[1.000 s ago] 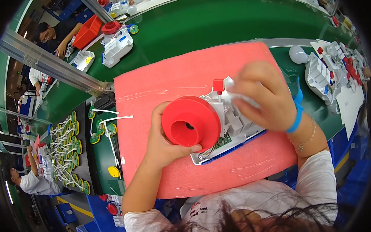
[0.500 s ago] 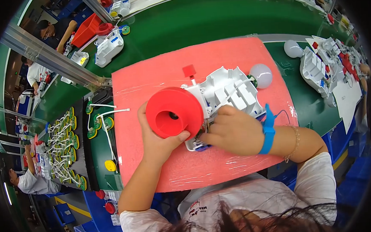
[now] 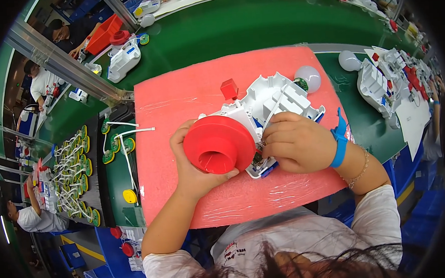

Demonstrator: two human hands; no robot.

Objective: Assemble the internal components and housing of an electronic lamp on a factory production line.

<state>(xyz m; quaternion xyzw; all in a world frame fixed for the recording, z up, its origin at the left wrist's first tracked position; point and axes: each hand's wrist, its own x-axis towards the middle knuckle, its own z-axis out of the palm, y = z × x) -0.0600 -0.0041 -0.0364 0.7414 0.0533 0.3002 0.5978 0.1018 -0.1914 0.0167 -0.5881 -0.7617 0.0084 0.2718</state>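
Observation:
My left hand [image 3: 191, 173] grips a white plastic housing with a round, stepped red funnel-shaped part [image 3: 222, 139] on its front, the thumb at the red rim. My right hand [image 3: 298, 144], with a blue wrist strap, is closed at the right edge of that housing, beside small parts and wires; what its fingertips pinch is hidden. Beyond it an open white half-shell [image 3: 269, 92] shows its inner ribs and a white cable. A white bulb-shaped dome [image 3: 308, 78] with a green circuit board lies at the shell's far right. A red cube [image 3: 229, 89] stands out at the top.
The work lies on a pink foam pad [image 3: 175, 96]. At left are rows of green-and-yellow round boards with white cables [image 3: 73, 172]. More white shells [image 3: 373, 86] are piled at right. A green belt [image 3: 217, 36] runs behind, carrying a white housing [image 3: 124, 62]. Other people sit at far left.
The red part and its housing have shifted a little right and tilted, so the funnel opening points more toward me. My right hand has moved right with them. The belt's housing has slid left.

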